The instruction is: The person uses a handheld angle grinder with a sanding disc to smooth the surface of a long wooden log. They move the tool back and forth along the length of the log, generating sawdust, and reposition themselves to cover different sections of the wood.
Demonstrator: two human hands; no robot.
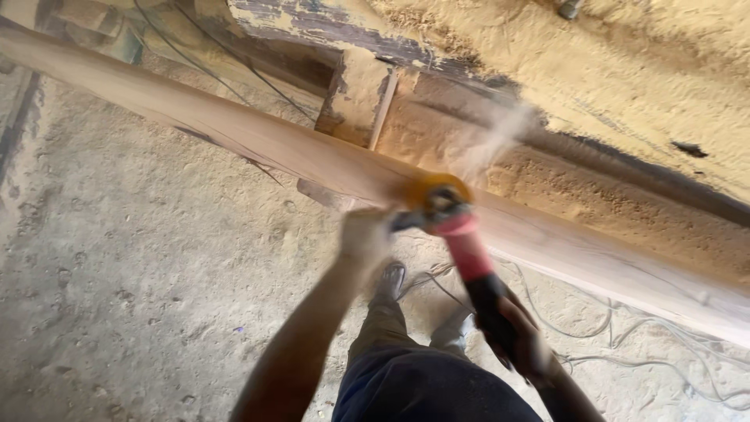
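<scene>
everywhere sawdust: dusty floor (141, 258), long plank (258, 137) under red grinder (461, 234)

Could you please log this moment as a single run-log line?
left hand: grips grinder side handle | right hand: grips grinder body | disc: on plank | dust: flying

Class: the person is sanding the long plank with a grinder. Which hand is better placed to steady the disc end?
Left. The left hand grips beside the disc on the plank; the right hand holds the grinder at its rear.
</scene>
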